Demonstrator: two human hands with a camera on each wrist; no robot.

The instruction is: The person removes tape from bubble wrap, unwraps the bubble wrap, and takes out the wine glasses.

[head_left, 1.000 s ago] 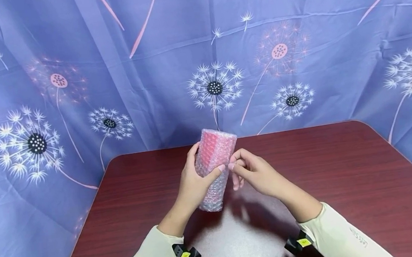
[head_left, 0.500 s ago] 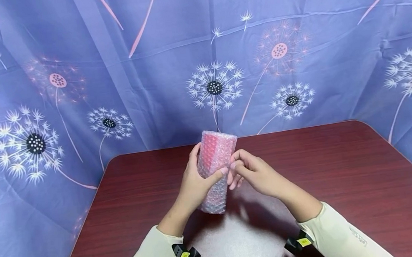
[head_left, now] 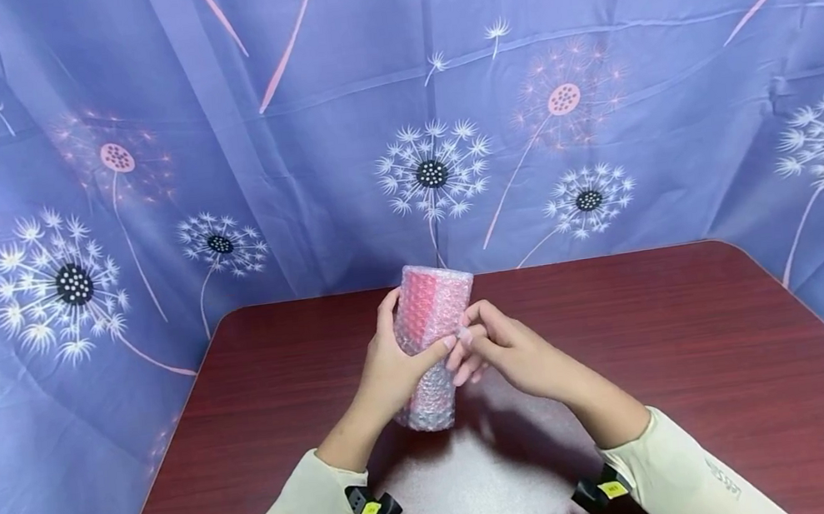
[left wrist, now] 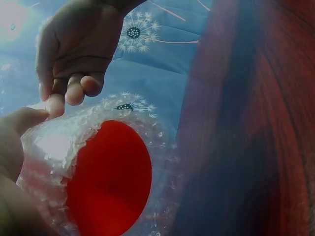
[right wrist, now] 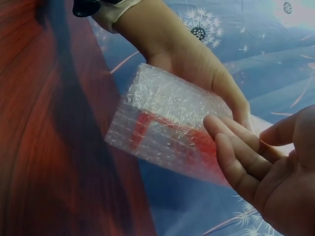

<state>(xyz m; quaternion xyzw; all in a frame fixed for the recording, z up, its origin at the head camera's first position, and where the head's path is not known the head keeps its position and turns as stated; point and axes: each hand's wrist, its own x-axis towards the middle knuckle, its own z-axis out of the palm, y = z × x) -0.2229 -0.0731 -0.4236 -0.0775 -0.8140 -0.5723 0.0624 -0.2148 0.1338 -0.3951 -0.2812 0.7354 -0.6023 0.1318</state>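
Note:
A long red object in bubble wrap (head_left: 428, 305) leans tilted over the table's middle in the head view. My left hand (head_left: 391, 368) grips it from the left, thumb across the front and fingers behind. In the left wrist view its smooth red oval end (left wrist: 115, 177) shows inside the ragged clear wrap. My right hand (head_left: 507, 343) is at the right side, thumb and index finger pinching at the wrap's edge close to the left thumb. Its other fingers (right wrist: 241, 157) extend along the wrap in the right wrist view. The spot between thumb and index finger is mostly hidden.
The dark red wooden table (head_left: 281, 371) runs back to a blue curtain (head_left: 328, 174) printed with dandelions. Small black wrist cameras (head_left: 374, 508) sit at both cuffs. Light glares off the table's front middle, and the arms cast shadows there.
The wrapped object's lower end has swung slightly right and its top has dropped a little. My right hand's lower fingers have moved left onto the wrap. The left hand keeps its grip.

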